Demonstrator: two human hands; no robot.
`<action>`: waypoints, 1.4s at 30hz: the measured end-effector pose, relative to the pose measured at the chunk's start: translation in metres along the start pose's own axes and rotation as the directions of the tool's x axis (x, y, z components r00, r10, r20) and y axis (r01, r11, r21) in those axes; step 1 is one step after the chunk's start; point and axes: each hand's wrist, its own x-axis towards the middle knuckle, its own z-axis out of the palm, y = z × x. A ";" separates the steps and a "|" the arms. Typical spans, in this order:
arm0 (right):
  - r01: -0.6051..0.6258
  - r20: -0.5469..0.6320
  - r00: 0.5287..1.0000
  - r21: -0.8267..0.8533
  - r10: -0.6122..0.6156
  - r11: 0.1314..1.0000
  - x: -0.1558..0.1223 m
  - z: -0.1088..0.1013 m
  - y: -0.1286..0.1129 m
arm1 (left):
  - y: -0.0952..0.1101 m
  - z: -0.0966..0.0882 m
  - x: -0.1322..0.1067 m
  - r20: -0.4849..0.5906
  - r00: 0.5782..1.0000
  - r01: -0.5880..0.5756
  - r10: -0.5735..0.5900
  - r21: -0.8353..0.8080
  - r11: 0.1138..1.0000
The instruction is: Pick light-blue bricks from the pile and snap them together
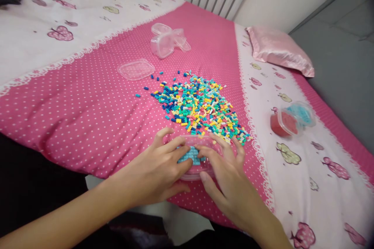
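A block of light-blue toy bricks [189, 156], set side by side in rows, lies on a clear plastic lid or shallow tub [191, 177] at the bed's near edge. My left hand [165, 163] reaches in from the left, fingers apart, with fingertips touching the bricks' left side. From the right comes my right hand [226, 171], also with fingers apart. Its index fingertip rests at the bricks' upper right corner, and its thumb is at the plastic rim. Whether a loose brick sits under that fingertip is hidden. Just beyond both hands spreads a pile of mixed-colour toy bricks [201, 103].
Farther back lie a clear lid [136, 69] and several clear tubs [165, 44]. At right, a tub of red bricks [284, 122] stands against another of light-blue bricks [300, 114]. A pink pillow [280, 48] rests by the grey headboard [339, 46].
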 end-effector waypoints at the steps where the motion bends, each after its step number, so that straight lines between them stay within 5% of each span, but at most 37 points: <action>1: -0.001 0.000 1.000 -0.001 0.001 1.000 0.000 0.000 0.000 | 0.000 0.000 0.000 -0.002 1.000 -0.001 0.001 0.002 1.000; 42: 0.048 0.009 0.999 -0.013 -0.048 0.999 -0.001 -0.006 0.009 | -0.002 0.001 -0.002 -0.014 1.000 -0.026 0.027 0.032 0.999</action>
